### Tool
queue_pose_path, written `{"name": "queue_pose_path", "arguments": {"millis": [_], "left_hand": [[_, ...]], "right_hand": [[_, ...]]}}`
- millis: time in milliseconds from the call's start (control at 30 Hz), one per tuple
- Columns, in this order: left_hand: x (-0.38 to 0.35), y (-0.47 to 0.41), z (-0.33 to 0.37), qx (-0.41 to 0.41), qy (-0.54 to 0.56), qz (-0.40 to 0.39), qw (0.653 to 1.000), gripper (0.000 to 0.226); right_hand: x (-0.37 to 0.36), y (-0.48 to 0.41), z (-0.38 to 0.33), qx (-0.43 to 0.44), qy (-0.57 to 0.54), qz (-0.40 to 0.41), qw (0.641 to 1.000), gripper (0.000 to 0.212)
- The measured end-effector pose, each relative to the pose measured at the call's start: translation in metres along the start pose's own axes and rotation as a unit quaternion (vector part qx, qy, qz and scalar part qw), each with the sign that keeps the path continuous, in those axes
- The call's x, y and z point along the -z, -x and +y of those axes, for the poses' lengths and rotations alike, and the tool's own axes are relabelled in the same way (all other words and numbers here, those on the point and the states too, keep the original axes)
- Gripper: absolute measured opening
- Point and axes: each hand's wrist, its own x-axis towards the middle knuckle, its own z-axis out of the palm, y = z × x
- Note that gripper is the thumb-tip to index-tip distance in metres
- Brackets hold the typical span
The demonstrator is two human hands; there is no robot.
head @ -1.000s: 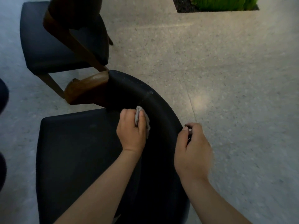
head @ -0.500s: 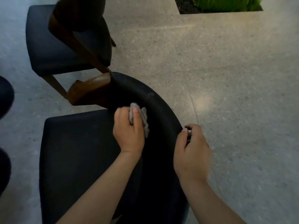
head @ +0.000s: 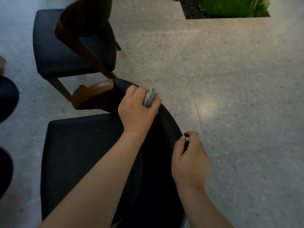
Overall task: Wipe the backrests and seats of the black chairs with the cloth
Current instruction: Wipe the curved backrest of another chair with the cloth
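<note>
Cloth point(head: 150, 97) on backrest point(head: 170, 124) (L hand point(head: 137, 112)), speckled floor point(head: 238, 89), 2nd chair point(head: 56, 55)

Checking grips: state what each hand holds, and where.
Left hand grips the bunched cloth against the backrest top; right hand grips the backrest's top edge.

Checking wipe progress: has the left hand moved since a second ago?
Yes: left hand slid along the backrest toward the wooden armrest, away from right hand.

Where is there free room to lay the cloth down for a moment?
The near seat is bare, bordered by the curved backrest and the wooden armrest. The floor from the backrest to the planter is open. Crowded: the gap toward the far chair, by the armrest.
</note>
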Motion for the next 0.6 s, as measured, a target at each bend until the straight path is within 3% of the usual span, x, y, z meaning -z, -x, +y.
{"name": "queue_pose_path", "arguments": {"millis": [400, 600], "left_hand": [[-0.018, 0.014, -0.006, 0.170, 0.079, 0.121, 0.975, 0.035], [-0.029, 0.040, -0.035, 0.256, 0.091, 0.141, 0.952, 0.034]], "right_hand": [[0.000, 0.000, 0.005, -0.010, -0.048, -0.035, 0.998, 0.046], [0.000, -0.001, 0.012, -0.014, -0.106, -0.076, 0.991, 0.031]]}}
